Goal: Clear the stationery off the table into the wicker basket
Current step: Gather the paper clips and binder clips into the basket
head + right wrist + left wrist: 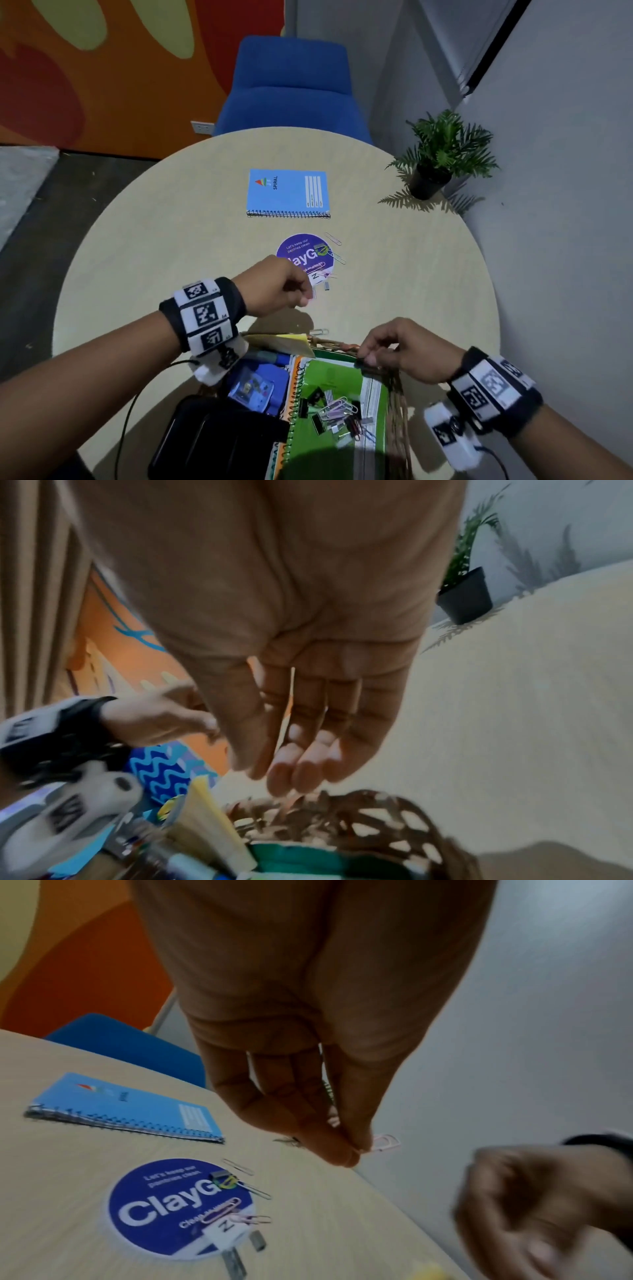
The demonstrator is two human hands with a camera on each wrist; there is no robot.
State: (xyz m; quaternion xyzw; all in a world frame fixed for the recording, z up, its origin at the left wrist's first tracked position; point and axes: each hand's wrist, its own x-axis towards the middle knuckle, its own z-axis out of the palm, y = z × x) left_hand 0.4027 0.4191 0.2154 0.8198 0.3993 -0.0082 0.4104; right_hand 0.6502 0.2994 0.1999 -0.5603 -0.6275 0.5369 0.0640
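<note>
L hand (308,1047) fingers (337,1153) pinch a pink clip (385,1142) above table (171,222); R hand (400,349) fingers loosely open, empty, over near basket (399,407) rim.

Blue spiral notebook (287,192) on the round table (171,240): cover reads "SPIRAL" beside a small coloured logo; the lines on its ruled label block are too small to make out. Round purple sticker (171,1204) on the tabletop: "Let's keep our pantries clean" above big white "ClayGo", the lower line starting "Clean" and running under paper clips. Small white tag (224,1231) at the sticker's near edge carries a single letter "N".
</note>
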